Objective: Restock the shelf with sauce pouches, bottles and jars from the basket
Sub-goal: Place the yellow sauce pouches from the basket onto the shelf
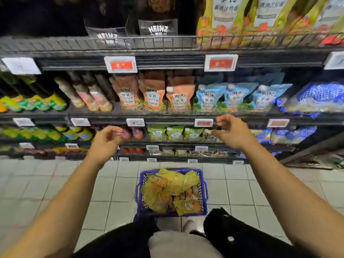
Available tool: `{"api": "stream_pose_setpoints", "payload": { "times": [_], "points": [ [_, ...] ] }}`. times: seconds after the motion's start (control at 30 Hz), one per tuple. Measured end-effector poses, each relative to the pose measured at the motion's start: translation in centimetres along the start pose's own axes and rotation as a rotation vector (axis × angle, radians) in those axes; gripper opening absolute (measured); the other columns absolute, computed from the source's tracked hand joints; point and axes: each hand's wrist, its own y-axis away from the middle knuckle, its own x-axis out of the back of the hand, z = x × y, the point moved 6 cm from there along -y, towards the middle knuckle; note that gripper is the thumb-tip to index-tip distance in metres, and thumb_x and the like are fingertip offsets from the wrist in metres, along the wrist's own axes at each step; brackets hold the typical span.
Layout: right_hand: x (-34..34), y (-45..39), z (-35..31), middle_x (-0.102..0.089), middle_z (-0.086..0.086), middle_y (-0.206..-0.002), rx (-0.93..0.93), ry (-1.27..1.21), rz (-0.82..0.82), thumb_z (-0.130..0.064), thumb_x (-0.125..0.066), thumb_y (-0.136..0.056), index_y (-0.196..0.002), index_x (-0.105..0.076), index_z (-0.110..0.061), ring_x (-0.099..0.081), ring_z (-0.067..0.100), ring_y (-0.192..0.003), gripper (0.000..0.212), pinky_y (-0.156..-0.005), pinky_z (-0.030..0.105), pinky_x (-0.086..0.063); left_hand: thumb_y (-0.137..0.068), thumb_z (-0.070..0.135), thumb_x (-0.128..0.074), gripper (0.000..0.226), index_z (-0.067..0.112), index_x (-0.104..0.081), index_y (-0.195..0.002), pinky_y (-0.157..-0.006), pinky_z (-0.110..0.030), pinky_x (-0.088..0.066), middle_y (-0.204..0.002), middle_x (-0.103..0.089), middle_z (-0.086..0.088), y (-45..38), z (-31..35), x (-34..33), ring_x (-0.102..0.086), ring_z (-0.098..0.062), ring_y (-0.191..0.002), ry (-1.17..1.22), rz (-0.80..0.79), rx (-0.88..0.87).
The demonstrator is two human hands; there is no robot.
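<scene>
The shelf is standing stocked in 4 tiers. The basket is sitting on the floor below, holding yellow pouches. Both hands, left and right, are hovering loosely curled, grasping nothing. Seemingly between placements; next calls for reaching down to a pouch.

Pale square-tiled floor carries blue plastic mesh basket at 6 o'clock, just before dark metal shelving unit.

Top wire-fronted tier: tall yellow-green sauce pouches at 1 o'clock.

Tier below: dark green-labelled bottles at 9 o'clock, slim pink-labelled bottles beside them, orange Heinz pouches at 12, blue Heinz pouches at 2, blue-netted packs at 3.

Lower tier: green Heinz pouches near centre.
</scene>
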Motion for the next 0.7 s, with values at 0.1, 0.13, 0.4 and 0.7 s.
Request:
{"api": "stream_pose_setpoints", "payload": {
  "times": [0.1, 0.13, 0.4, 0.7],
  "points": [
    [-3.2, 1.0, 5.9, -0.062, -0.007, -0.112, -0.128, 0.052, -0.105, -0.038, -0.084, -0.077, -0.122, -0.060, -0.026, -0.058, 0.015, -0.098, 0.053, -0.083, 0.028, -0.043, -0.089, -0.002, -0.070, 0.021, 0.019, -0.066, -0.091, -0.084, -0.028, -0.048, -0.101, -0.066, -0.010, 3.2, -7.2, -2.3, -0.060, -0.022, -0.096, -0.022, -0.018, 0.240],
    [-4.3, 1.4, 7.5, -0.060, -0.008, -0.113, -0.167, 0.048, -0.134, -0.041, -0.085, -0.076, -0.125, -0.059, -0.024, -0.058, 0.017, -0.104, 0.058, -0.084, 0.027, -0.042, -0.089, -0.001, -0.070, 0.018, 0.015, -0.066, -0.094, -0.090, -0.031, -0.047, -0.102, -0.066, -0.010, 4.2, -9.1, -2.9, -0.059, -0.023, -0.098, -0.021, -0.014, 0.301],
    [-14.6, 6.6, 17.9, -0.058, -0.012, -0.103, -0.513, -0.028, -0.359, -0.044, -0.087, -0.068, -0.117, -0.055, -0.036, -0.067, 0.013, -0.087, 0.059, -0.057, 0.023, -0.048, -0.087, 0.010, -0.077, 0.040, 0.011, -0.060, -0.124, -0.083, -0.035, -0.048, -0.126, -0.059, -0.011, 9.7, -20.6, -8.3, -0.057, -0.024, -0.096, -0.128, -0.140, 0.684],
    [-31.6, 7.7, 29.3, -0.060, -0.007, -0.086, -0.769, -0.101, -0.417, -0.037, -0.084, -0.075, -0.088, -0.057, -0.031, -0.058, 0.010, -0.073, 0.031, -0.058, 0.028, -0.051, -0.086, 0.021, -0.075, 0.048, 0.017, -0.054, -0.129, -0.078, -0.033, -0.050, -0.118, -0.068, -0.014, 10.2, -36.2, -17.0, -0.064, -0.033, -0.097, -0.246, -0.280, 0.825]
  ]
}}
